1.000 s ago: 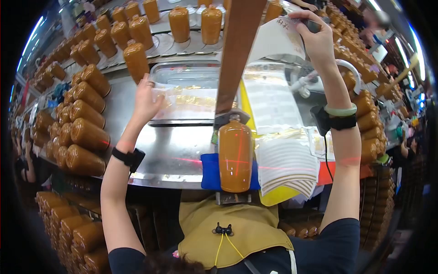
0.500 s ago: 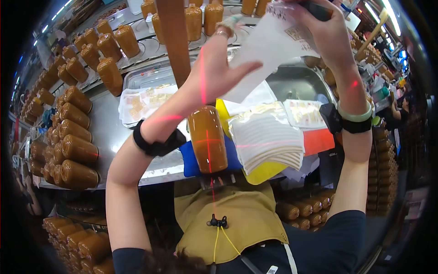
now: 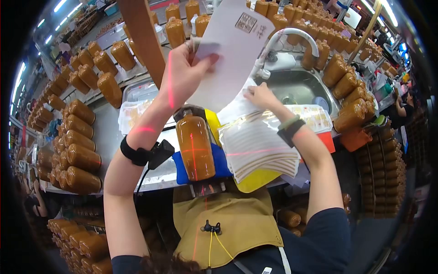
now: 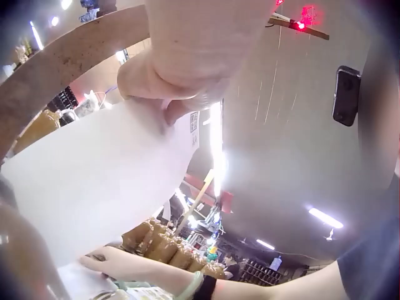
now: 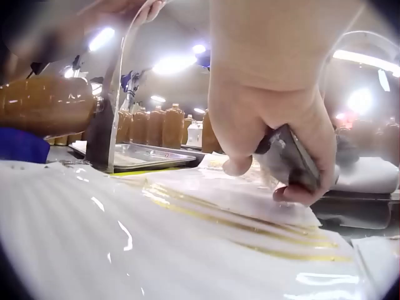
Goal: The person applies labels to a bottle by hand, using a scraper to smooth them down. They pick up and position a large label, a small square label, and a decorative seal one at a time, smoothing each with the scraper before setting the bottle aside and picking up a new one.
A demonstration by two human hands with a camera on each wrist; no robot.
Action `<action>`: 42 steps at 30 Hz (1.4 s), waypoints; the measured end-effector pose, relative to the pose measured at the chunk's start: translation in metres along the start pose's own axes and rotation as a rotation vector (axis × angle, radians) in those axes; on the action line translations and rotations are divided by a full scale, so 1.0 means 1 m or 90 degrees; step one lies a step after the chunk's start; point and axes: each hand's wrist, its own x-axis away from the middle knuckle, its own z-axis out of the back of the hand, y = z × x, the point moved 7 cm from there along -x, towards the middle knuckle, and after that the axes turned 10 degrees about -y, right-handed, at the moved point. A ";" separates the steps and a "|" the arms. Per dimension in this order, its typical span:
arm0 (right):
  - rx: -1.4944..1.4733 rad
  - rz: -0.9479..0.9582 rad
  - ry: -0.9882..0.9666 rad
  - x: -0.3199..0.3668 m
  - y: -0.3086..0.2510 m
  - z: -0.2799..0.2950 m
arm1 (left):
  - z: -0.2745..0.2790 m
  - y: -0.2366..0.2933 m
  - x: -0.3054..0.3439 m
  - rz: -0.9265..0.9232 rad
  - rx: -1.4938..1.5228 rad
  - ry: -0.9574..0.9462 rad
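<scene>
My left hand (image 3: 182,75) pinches the edge of a large white printed sheet (image 3: 230,59), held up with a dark square seal print and small characters near its top. The sheet hangs beyond a glossy brown bottle (image 3: 195,146), which lies on a blue cloth (image 3: 223,160) with its neck away from me. Lower and to the right, my right hand (image 3: 263,97) is at the far end of a fanned stack of white sheets (image 3: 260,148). In the right wrist view, its curled fingers grip a dark grey, flat-sided piece (image 5: 290,156) close over the sheets.
A wooden post (image 3: 141,34) rises left of the sheet. Behind the right hand are a metal sink (image 3: 312,84) and a white curved faucet (image 3: 292,31). Rows of brown bottles (image 3: 80,137) line the left side. Smaller printed sheets (image 3: 130,116) lie by a tray at left.
The left hand came from the tray across to the sheet and took hold of it. The right hand let go of the sheet and moved down to the stack.
</scene>
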 end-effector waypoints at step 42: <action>-0.649 0.246 0.078 0.142 -0.038 0.130 | -0.069 0.008 0.000 -0.025 0.114 -0.164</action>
